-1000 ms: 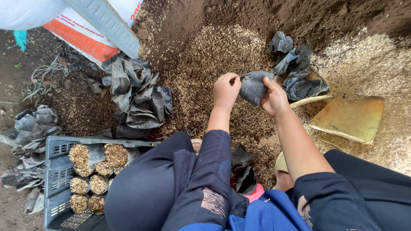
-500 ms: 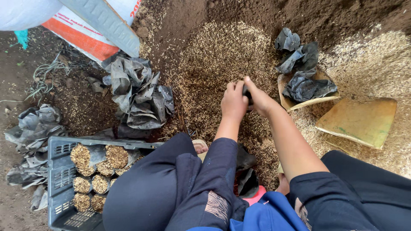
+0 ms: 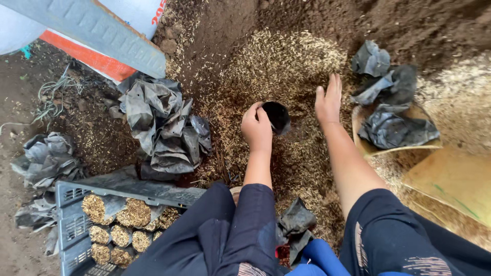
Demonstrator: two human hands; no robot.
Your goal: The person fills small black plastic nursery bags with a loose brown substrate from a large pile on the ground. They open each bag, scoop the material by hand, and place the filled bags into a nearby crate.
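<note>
Filling step: the left hand (image 3: 257,128) grips a black bag (image 3: 276,116) by its rim at frame centre, mouth open on the husk pile (image 3: 286,61). The right hand (image 3: 328,101), flat, fingers spread and empty, rests on husk beside it. Next, probably, scooping husk into the bag.

Black grow bag (image 3: 276,116) in left hand (image 3: 257,128). Tan husk mix (image 3: 286,66) over dark brown soil (image 3: 409,25). Crumpled black-grey bags (image 3: 161,128). Grey crate (image 3: 71,225), golden-filled bags inside. Orange-white sack (image 3: 97,61). Navy sleeves (image 3: 255,225).
</note>
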